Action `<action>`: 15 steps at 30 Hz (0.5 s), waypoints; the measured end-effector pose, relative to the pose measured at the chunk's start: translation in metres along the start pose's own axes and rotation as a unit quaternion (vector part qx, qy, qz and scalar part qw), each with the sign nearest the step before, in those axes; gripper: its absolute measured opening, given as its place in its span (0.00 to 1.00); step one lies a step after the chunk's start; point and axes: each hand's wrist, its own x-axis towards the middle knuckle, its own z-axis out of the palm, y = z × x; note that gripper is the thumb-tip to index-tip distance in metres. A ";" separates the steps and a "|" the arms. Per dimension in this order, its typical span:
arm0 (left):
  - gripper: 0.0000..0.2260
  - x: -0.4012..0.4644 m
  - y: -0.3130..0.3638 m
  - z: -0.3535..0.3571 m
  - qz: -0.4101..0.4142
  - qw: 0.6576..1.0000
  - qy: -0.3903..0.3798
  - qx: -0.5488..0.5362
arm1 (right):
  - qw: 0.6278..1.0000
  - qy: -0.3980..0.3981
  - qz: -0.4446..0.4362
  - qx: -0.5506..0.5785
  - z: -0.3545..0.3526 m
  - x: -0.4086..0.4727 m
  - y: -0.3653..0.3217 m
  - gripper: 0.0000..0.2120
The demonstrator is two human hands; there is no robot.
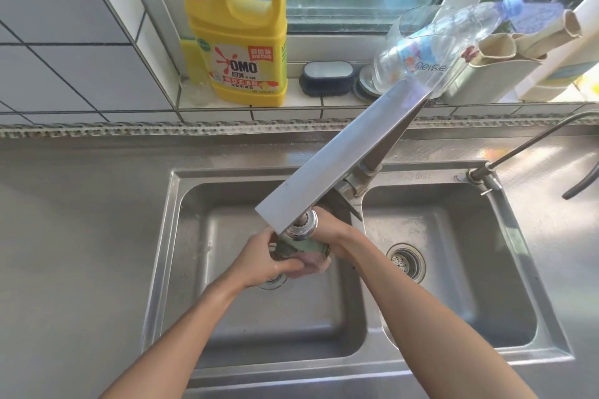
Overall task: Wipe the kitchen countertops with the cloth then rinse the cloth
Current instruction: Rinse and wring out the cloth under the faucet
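Over the left basin of the steel sink [168, 236], right under the faucet head [303, 227], both hands meet on the wadded cloth [308, 256]. Left hand [269, 257] has its fingers curled round the cloth's near side, thumb pressed on top; right hand [334, 233] grips the far side, its fingers mostly hidden behind the faucet

Right hand [335, 236] and cloth [306, 257] partly behind the faucet [324, 172]; thin tap [534, 142] off-frame right
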 end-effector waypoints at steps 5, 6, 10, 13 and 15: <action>0.15 0.000 0.009 0.000 0.008 0.999 0.030 -0.024 | 0.998 0.051 0.024 -0.023 -0.015 -0.002 0.008 0.30; 0.15 0.000 0.011 0.000 0.002 0.999 0.034 -0.042 | 0.998 0.056 0.023 0.000 -0.014 -0.006 0.011 0.33; 0.13 -0.001 0.019 0.002 -0.071 0.972 0.040 -0.221 | 0.988 -0.027 0.043 0.146 -0.001 -0.020 0.034 0.31; 0.15 0.000 0.023 0.002 -0.134 0.939 0.040 -0.313 | 0.960 -0.100 0.016 0.260 0.018 -0.023 0.051 0.26; 0.17 0.003 0.026 0.001 -0.152 0.936 0.048 -0.315 | 0.951 -0.092 0.002 0.294 0.026 -0.021 0.055 0.23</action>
